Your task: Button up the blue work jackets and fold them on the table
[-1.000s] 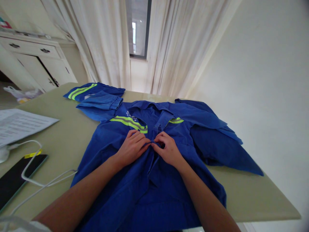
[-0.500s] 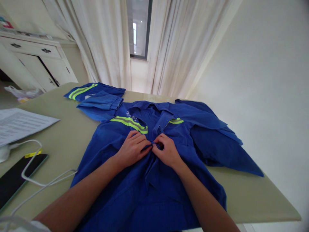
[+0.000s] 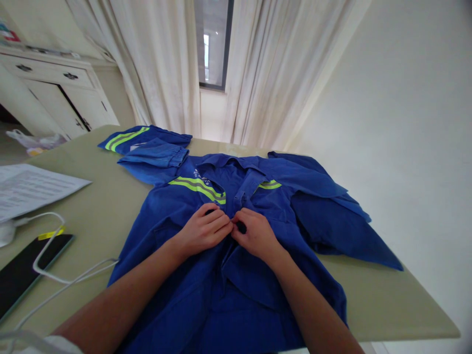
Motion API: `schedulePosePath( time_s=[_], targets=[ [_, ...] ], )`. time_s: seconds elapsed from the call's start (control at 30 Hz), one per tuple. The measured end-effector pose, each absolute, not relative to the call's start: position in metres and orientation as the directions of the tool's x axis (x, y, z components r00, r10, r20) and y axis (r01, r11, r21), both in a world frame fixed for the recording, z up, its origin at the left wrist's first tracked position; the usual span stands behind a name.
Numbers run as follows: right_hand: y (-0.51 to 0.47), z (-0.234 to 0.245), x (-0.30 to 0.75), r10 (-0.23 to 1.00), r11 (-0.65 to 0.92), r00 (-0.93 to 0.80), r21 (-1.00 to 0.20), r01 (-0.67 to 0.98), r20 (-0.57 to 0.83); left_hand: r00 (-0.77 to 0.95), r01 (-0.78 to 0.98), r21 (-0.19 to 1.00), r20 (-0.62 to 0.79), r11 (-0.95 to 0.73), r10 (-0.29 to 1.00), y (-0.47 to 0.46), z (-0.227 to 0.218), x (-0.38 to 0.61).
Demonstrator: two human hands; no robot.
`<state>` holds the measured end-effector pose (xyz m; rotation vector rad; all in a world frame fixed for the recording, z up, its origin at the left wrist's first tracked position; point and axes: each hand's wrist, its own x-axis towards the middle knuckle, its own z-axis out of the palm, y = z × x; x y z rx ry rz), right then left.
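Note:
A blue work jacket (image 3: 265, 290) with yellow-green reflective stripes lies spread on the table, its collar at the far side. My left hand (image 3: 206, 227) and my right hand (image 3: 256, 231) meet at the middle of its front placket. Both are closed, fingertips pinching the cloth edges and nearly touching each other. Whatever small part lies between the fingertips is hidden. Above my hands the collar and upper front edges stand apart.
More folded blue clothing with a reflective stripe (image 3: 127, 140) sits at the far left of the table (image 3: 391, 300). Darker blue cloth (image 3: 342, 226) lies at the right. Printed papers (image 3: 37, 189), a black phone (image 3: 29, 270) and a white cable (image 3: 47, 278) are at the left.
My left hand has turned slightly, its fingers curling more over the placket. My right hand has shifted down a little, and the cloth below the hands has moved slightly.

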<state>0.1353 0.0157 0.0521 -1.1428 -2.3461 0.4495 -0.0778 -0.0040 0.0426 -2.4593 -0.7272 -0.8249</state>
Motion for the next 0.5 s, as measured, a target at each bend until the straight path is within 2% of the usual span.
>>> schedulePosePath(
  time_s=[0.07,0.23,0.3,0.4,0.5],
  targets=[
    [0.011,0.049,0.131,0.801,0.599,-0.515,-0.374,0.709,0.306,0.706,0.568,-0.272,0.646,-0.777,0.290,-0.005,0.043,-0.076],
    [0.001,0.050,0.123,0.816,0.562,-0.510,-0.163,0.811,0.274,0.704,0.547,-0.239,0.649,-0.802,0.287,-0.004,0.044,-0.073],
    [0.000,0.052,0.120,0.811,0.562,-0.526,-0.086,0.823,0.256,0.722,0.534,-0.285,0.643,-0.796,0.254,-0.004,0.044,-0.071],
    [0.000,0.055,0.117,0.787,0.599,-0.579,-0.035,0.800,0.213,0.743,0.518,-0.385,0.645,-0.764,0.178,-0.002,0.043,-0.070],
    [0.002,0.055,0.118,0.770,0.632,-0.621,-0.039,0.774,0.145,0.752,0.502,-0.411,0.642,-0.761,0.149,0.000,0.040,-0.069]
  ],
)
